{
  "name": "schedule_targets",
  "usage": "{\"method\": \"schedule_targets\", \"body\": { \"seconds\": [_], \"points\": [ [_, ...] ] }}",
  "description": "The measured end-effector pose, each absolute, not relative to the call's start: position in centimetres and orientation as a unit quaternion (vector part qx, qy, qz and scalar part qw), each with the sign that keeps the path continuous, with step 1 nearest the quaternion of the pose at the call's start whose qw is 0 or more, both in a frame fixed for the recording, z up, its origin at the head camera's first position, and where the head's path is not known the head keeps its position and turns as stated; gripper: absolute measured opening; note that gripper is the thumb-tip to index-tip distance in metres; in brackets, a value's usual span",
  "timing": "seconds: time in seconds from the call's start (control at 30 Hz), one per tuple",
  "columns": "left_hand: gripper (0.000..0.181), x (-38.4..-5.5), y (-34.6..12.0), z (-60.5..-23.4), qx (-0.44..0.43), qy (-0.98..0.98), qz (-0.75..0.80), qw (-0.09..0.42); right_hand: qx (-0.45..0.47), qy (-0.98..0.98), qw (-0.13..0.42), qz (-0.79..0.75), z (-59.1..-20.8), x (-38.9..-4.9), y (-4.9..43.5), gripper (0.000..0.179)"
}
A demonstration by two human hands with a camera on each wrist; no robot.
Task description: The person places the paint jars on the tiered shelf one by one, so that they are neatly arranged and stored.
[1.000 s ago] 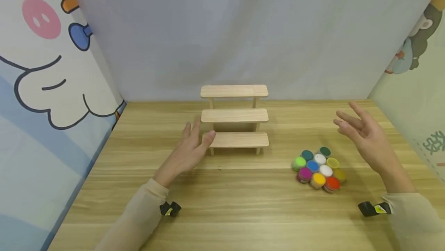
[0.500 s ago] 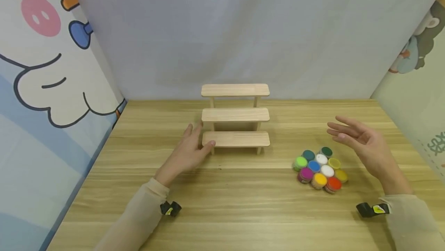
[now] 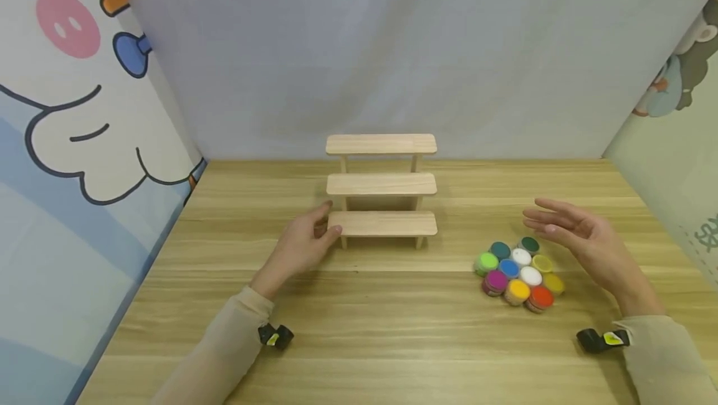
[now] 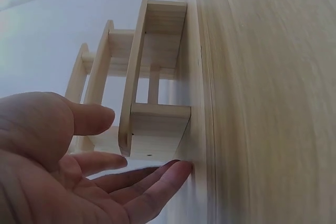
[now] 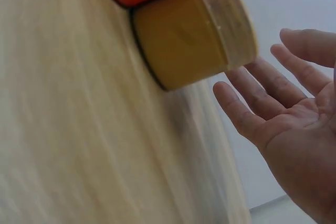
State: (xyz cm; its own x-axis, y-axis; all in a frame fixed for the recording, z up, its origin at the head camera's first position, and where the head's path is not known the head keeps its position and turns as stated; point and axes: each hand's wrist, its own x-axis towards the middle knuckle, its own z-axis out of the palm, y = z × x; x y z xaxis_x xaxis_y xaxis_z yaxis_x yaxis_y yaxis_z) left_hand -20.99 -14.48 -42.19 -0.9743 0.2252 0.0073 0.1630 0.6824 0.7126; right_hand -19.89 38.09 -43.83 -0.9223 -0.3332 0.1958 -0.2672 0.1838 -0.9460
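A three-tier wooden step shelf stands upright at the middle back of the table. My left hand is at the left end of its lowest board, thumb at the front corner and fingers around the end. In the left wrist view the thumb and fingers stay spread, with a gap between them. To the right sits a tight cluster of small paint jars in several colours. Over their right side hovers my right hand, fingers extended and holding nothing. The right wrist view shows a dark yellow jar close to its fingertips.
A light wood-grain table carries everything. Behind the shelf hangs a pale grey cloth backdrop. A cartoon-printed panel borders the left, a pale green one the right. Small black cameras sit on both wrists.
My left hand has moved slightly in at the shelf's lowest board, its fingers bending a little more. My right hand has come down and left toward the jars. Shelf and jars keep their places.
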Motion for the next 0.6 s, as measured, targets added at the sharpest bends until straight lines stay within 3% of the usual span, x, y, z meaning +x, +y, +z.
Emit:
{"method": "schedule_targets", "body": {
  "seconds": [0.6],
  "points": [
    [0.051,-21.4,-14.9,-42.6,0.091,0.908,0.407,0.034,-0.273,0.717,0.101,-0.633,-45.5,-20.5,39.2,0.047]
  ]
}}
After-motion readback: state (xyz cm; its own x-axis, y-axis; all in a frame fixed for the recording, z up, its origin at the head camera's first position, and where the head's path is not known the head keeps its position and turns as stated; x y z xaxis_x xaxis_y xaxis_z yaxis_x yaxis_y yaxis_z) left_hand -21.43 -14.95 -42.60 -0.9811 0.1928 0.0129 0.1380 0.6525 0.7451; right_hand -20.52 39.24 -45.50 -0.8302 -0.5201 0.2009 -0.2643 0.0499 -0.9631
